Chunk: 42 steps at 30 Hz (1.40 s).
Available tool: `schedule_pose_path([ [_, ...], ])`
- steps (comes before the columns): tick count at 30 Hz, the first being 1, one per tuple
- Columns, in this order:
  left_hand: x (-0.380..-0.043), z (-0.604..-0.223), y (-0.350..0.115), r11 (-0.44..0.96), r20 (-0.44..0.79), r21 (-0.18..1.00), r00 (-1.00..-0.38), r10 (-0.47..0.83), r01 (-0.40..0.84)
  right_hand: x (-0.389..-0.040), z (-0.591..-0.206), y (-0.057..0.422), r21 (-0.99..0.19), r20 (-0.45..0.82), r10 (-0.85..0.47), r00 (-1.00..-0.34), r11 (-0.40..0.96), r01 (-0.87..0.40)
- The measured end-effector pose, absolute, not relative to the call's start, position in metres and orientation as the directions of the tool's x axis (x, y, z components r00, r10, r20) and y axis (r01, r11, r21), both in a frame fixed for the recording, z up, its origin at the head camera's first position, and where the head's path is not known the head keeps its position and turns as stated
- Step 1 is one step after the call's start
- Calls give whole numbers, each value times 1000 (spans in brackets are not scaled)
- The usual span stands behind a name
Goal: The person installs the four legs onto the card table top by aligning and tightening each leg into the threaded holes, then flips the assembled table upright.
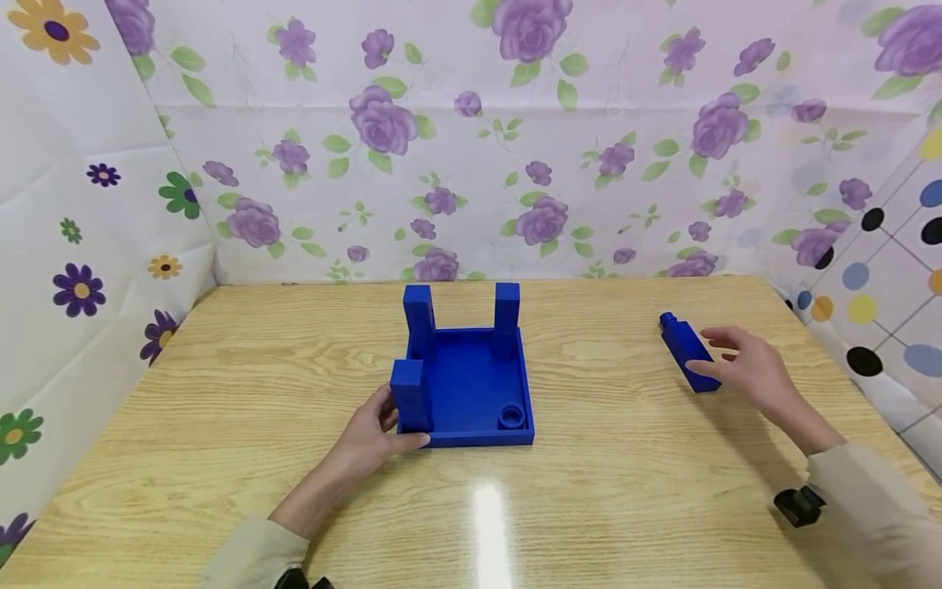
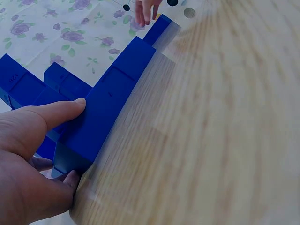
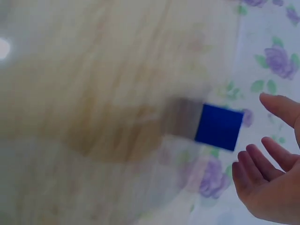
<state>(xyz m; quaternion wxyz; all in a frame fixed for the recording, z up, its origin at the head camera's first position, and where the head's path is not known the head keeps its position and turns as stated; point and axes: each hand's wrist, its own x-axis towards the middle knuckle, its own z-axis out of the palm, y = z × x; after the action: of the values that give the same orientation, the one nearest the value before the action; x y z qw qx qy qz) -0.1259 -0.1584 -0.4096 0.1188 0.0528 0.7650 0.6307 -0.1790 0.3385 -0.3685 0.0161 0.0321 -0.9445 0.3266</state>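
A blue square base (image 1: pixel 474 380) with a low rim lies on the table. Three blue posts stand upright at its corners: the back-left post (image 1: pixel 419 319), the back-right post (image 1: pixel 507 315) and the front-left post (image 1: pixel 410 397). A round socket (image 1: pixel 511 416) sits in its front-right corner. My left hand (image 1: pixel 365 438) grips the front-left corner, thumb along the front side; the left wrist view shows the thumb pressed on the side wall (image 2: pixel 105 96). At the right, a loose blue post (image 1: pixel 684 350) with a threaded-looking end lies between the spread fingers and thumb of my right hand (image 1: pixel 754 372). In the right wrist view its square end (image 3: pixel 219 127) appears apart from the fingers.
The wooden table (image 1: pixel 603 491) ends at a floral cloth (image 1: pixel 471 188) hanging behind it. Flowered cloth (image 1: pixel 110 245) closes the left side, and a dotted cloth (image 1: pixel 890 327) the right. Black wrist cameras show at both sleeves, one right camera (image 1: pixel 798 505) plainly.
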Motion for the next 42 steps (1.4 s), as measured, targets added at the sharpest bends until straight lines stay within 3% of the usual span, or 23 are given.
schedule_pose_path([
  [12,-127,-410,-160,184,-107,981,-963,247,-62,-185,-379,350,-581,-55,-71,-996,814,-26],
  [20,-126,-409,-159,173,-106,983,-964,242,-64,-184,-382,352,-485,-25,-55,-998,874,-37],
  [36,-126,-409,-159,170,-119,982,-965,232,-80,-189,-381,354,-501,-23,-59,-998,865,-40],
  [42,-127,-410,-159,167,-123,982,-966,227,-86,-188,-376,351,-558,-36,-40,-999,830,-13],
])
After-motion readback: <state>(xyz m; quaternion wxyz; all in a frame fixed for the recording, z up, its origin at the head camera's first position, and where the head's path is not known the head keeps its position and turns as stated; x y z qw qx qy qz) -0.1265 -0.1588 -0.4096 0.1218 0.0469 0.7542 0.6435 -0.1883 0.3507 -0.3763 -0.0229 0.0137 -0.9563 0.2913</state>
